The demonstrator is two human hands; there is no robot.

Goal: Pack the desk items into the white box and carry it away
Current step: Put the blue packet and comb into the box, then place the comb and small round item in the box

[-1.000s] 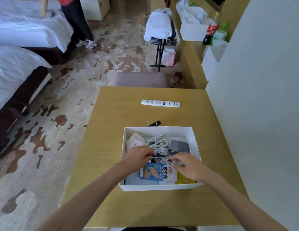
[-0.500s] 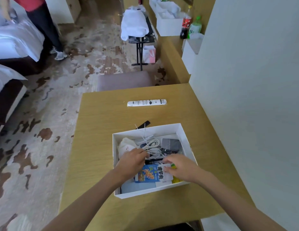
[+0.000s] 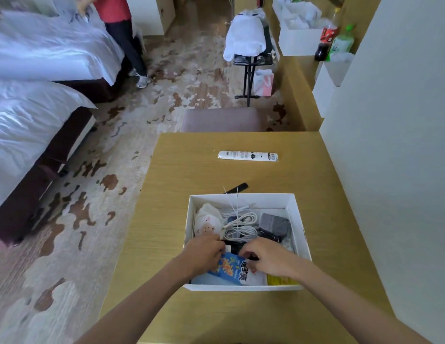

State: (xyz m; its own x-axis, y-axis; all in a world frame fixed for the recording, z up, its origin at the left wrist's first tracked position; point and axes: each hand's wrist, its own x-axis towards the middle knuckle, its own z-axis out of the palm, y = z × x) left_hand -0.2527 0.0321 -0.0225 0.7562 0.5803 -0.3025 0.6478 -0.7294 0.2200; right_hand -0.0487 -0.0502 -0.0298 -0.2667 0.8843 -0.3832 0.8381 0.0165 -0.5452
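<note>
The white box [image 3: 300,219] stands on the wooden desk [image 3: 181,184] right in front of me. Inside lie coiled white cables [image 3: 240,225], a white cloth item [image 3: 207,220], a grey pouch [image 3: 273,223], a black tube and a yellow packet [image 3: 278,280]. My left hand [image 3: 204,254] and my right hand [image 3: 268,258] are both down in the box, fingers pinched on the top edge of a blue and white snack packet [image 3: 232,268]. Beyond the box, a white remote control [image 3: 248,155] and a black comb [image 3: 237,187] lie on the desk.
A white wall [image 3: 390,170] borders the desk on the right. A padded stool [image 3: 222,119] sits at the desk's far edge. Two beds [image 3: 30,100] stand at left, with a person [image 3: 117,26] beside them. A folding rack, white boxes and bottles [image 3: 334,39] are further back.
My head has turned, shifting the view. Both hands stayed in the box and closed in on the snack packet, the right hand moving left onto its top edge.
</note>
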